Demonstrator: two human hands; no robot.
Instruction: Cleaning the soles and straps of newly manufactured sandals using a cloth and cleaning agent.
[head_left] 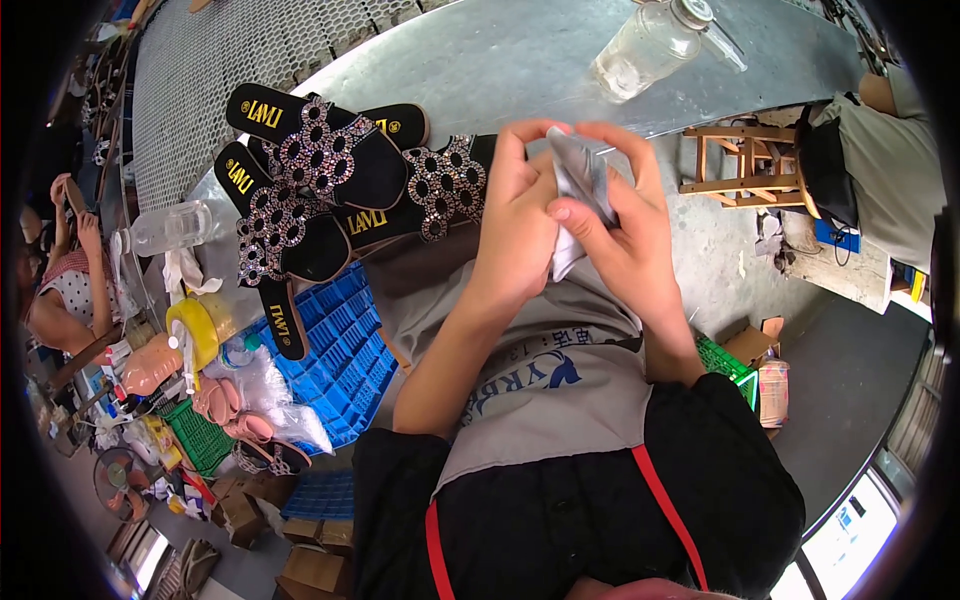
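Note:
My left hand (pixel 518 215) and my right hand (pixel 618 220) are raised together above my lap, both gripping a small grey-and-white cloth or wrapper (pixel 580 185) pinched between the fingers. Just left of my hands, several black sandals (pixel 320 185) with jewelled ring straps and yellow insole print lie piled on the grey metal table (pixel 500 60). A grey apron (pixel 540 380) covers my lap below the hands.
A clear glass jar (pixel 650 45) lies on the table at the back. A blue plastic crate (pixel 345 355) sits under the table's left edge, with pink sandals in clear bags (pixel 250 410) beside it. A wooden stool (pixel 745 165) and a seated person (pixel 885 160) are at right; another person (pixel 65 270) sits at left.

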